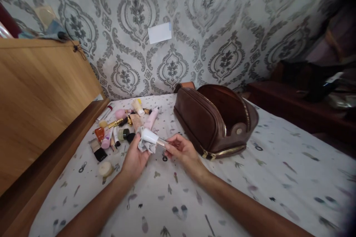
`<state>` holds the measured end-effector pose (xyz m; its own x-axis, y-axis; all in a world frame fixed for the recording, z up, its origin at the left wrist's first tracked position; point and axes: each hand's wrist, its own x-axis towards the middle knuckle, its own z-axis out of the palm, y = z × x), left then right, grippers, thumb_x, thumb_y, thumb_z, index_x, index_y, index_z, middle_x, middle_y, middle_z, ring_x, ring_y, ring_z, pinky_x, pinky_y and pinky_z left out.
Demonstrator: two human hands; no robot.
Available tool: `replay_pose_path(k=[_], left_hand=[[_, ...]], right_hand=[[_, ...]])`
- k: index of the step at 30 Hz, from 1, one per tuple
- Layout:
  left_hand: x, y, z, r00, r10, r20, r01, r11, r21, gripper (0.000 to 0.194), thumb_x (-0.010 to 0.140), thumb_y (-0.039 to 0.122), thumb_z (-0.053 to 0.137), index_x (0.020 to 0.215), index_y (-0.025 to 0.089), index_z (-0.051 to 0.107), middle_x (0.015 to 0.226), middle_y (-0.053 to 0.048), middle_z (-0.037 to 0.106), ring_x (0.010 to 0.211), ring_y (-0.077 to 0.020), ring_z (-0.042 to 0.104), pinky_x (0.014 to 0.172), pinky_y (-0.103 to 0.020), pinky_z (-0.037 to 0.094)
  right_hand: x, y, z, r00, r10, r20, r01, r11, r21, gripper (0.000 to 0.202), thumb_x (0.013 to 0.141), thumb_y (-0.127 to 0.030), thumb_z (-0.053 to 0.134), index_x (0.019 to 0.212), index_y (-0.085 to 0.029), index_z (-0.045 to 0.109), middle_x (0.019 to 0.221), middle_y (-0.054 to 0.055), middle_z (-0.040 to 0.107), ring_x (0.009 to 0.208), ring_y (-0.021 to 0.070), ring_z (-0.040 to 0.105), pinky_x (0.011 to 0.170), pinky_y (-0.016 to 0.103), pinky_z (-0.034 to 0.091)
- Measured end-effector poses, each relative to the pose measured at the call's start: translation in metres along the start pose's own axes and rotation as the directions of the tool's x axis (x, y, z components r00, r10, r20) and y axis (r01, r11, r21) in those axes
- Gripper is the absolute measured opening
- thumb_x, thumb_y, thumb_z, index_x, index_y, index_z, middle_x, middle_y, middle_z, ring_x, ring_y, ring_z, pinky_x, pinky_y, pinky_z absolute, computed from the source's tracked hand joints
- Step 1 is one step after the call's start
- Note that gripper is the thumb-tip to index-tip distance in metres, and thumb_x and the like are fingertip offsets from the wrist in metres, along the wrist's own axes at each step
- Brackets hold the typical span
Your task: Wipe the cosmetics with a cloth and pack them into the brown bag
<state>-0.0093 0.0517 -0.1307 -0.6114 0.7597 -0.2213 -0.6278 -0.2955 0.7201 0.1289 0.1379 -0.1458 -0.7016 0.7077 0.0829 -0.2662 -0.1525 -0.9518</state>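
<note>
Between my two hands is a white tube [149, 135] with a shiny, pinkish-silver end, lying nearly level above the bed sheet. My left hand [135, 158] is closed around its wide end through a crumpled grey-white cloth [147, 146]. At the narrow end [162, 142], the fingertips of my right hand [184, 152] pinch it. A pale pink tube [151, 117] and a green-tinted jar [123, 133] lie just beyond my left hand. To the right of my right hand stands a brown leather toiletry bag [198, 118], its zipped top gaping and its inside dark.
Several cosmetics lie left of my hands, among them a cream-coloured round jar [105, 169], a black-capped bottle [98, 150] and an orange item [99, 133]. A wooden cabinet [44, 92] borders the left side. Patterned wallpaper [172, 55] rises behind the printed sheet [172, 200].
</note>
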Motion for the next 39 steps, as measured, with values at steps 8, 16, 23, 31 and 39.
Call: replay_pose_path(k=[8,16,23,31,39], left_hand=[[-0.021,-0.025,0.013,0.963,-0.216,0.161,0.219,0.976,0.0,0.022,0.097,0.029,0.054,0.099,0.012,0.067,0.095,-0.008,0.073,0.083,-0.0158,0.068,0.077,-0.027,0.058],[-0.016,-0.025,0.007,0.97,-0.174,0.167,0.166,0.984,0.063,0.018,0.08,0.025,0.076,0.09,0.014,0.067,0.08,-0.002,0.071,0.069,-0.012,0.067,0.059,-0.019,0.054],[-0.019,-0.016,0.004,0.916,-0.319,0.243,0.274,0.941,0.2,0.031,0.073,0.035,0.082,0.082,0.012,0.064,0.068,-0.002,0.064,0.056,-0.0121,0.059,0.047,-0.021,0.047],[-0.021,-0.014,0.001,0.864,-0.428,0.265,0.306,0.864,0.399,0.037,0.076,0.047,0.076,0.08,0.012,0.063,0.066,-0.006,0.065,0.051,-0.0129,0.057,0.04,-0.021,0.043],[-0.022,-0.011,-0.009,0.925,-0.057,0.375,-0.292,0.526,0.799,0.048,0.084,0.041,0.066,0.127,0.021,0.057,0.113,-0.01,0.072,0.099,-0.0246,0.068,0.081,-0.033,0.053]], right_hand=[[-0.014,0.006,-0.003,0.843,-0.481,0.24,0.489,0.499,-0.716,0.005,0.088,-0.019,0.06,0.087,-0.022,0.056,0.093,0.006,0.061,0.079,0.0186,0.06,0.072,0.031,0.05],[-0.021,0.002,-0.002,0.763,-0.503,0.406,0.606,0.338,-0.72,0.008,0.094,-0.026,0.054,0.096,-0.023,0.061,0.095,0.006,0.059,0.078,0.0172,0.059,0.068,0.029,0.05],[-0.005,-0.01,-0.01,0.943,-0.328,-0.065,0.266,0.855,-0.446,0.032,0.089,-0.042,0.058,0.115,-0.022,0.058,0.096,0.005,0.061,0.077,0.0174,0.059,0.07,0.031,0.048],[0.007,-0.008,-0.011,0.999,0.009,-0.04,-0.008,1.0,0.028,0.037,0.074,-0.052,0.072,0.091,-0.019,0.07,0.076,0.0,0.061,0.071,0.0144,0.054,0.066,0.027,0.045],[0.014,0.001,-0.014,0.952,0.016,-0.304,-0.012,1.0,0.015,0.051,0.06,-0.06,0.08,0.08,-0.02,0.056,0.07,-0.002,0.056,0.063,0.0133,0.05,0.053,0.024,0.04]])
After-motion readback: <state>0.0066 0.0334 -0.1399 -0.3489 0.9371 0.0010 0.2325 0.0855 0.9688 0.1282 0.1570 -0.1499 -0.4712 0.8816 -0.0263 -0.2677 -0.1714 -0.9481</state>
